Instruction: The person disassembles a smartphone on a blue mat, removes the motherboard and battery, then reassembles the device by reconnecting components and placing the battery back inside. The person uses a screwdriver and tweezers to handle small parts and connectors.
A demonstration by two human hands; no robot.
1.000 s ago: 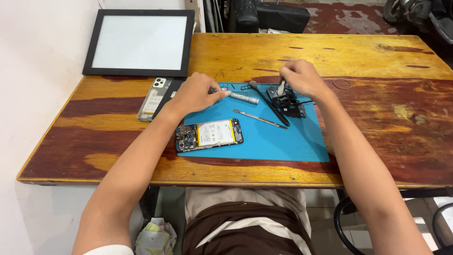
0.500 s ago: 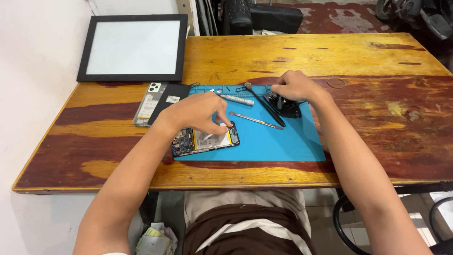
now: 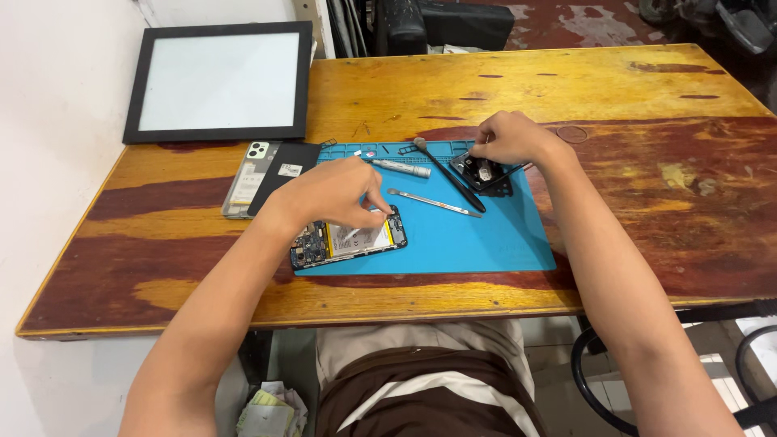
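An opened phone point(image 3: 356, 241), its battery and circuit board showing, lies on the near left of a blue work mat point(image 3: 486, 239). My left hand point(image 3: 336, 193) hovers over it, fingertips pinched against the phone's right end. My right hand point(image 3: 506, 137) rests at the mat's far edge, with its fingers closed on the rim of a small black square tray point(image 3: 483, 174). What lies under those fingertips is hidden. Between my hands lie a silver screwdriver point(image 3: 402, 168), a thin metal pry tool point(image 3: 433, 202) and a long black stick tool point(image 3: 455, 176).
The mat sits on a worn wooden table point(image 3: 631, 89). A phone back cover point(image 3: 245, 174) and a black panel point(image 3: 285, 166) lie left of the mat. A black-framed white panel point(image 3: 218, 81) stands at the far left. A wall runs along the left side.
My left hand came from the screwdriver at the mat's far edge down onto the opened phone. My right hand stayed at the black tray.
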